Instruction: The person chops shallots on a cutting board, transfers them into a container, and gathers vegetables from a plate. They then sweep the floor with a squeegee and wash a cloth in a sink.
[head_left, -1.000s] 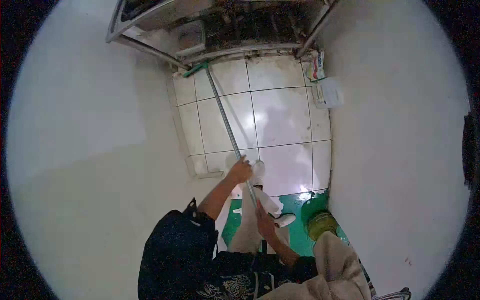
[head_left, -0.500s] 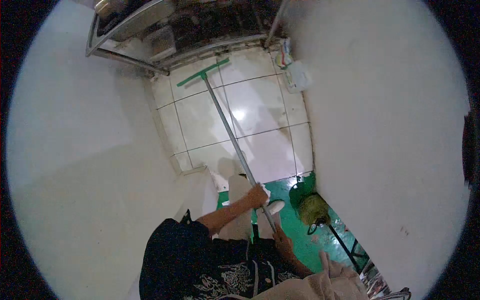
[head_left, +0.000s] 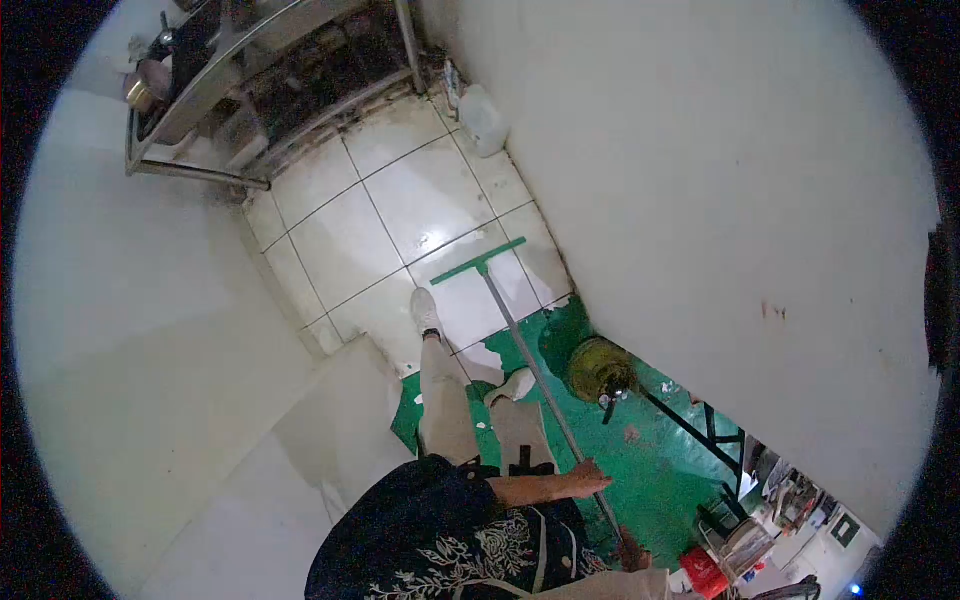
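Observation:
A green-bladed squeegee (head_left: 478, 262) lies with its blade on the white floor tiles, in front of my feet. Its long grey pole (head_left: 540, 380) slants down to the right over the green floor. My left hand (head_left: 588, 480) is wrapped round the pole near its upper part. Lower down, close to the pole's end, my right hand (head_left: 632, 552) is closed round it.
A metal rack (head_left: 200, 172) with pots stands at the top left. A white plastic jug (head_left: 483, 120) is by the right wall. A yellowish gas cylinder (head_left: 600, 372) and a black metal frame (head_left: 722, 440) stand on the green floor (head_left: 640, 490).
The squeegee blade has come back from near the rack towards my feet. Both hands have moved down and right with the pole. The view has turned, and one foot shows further forward.

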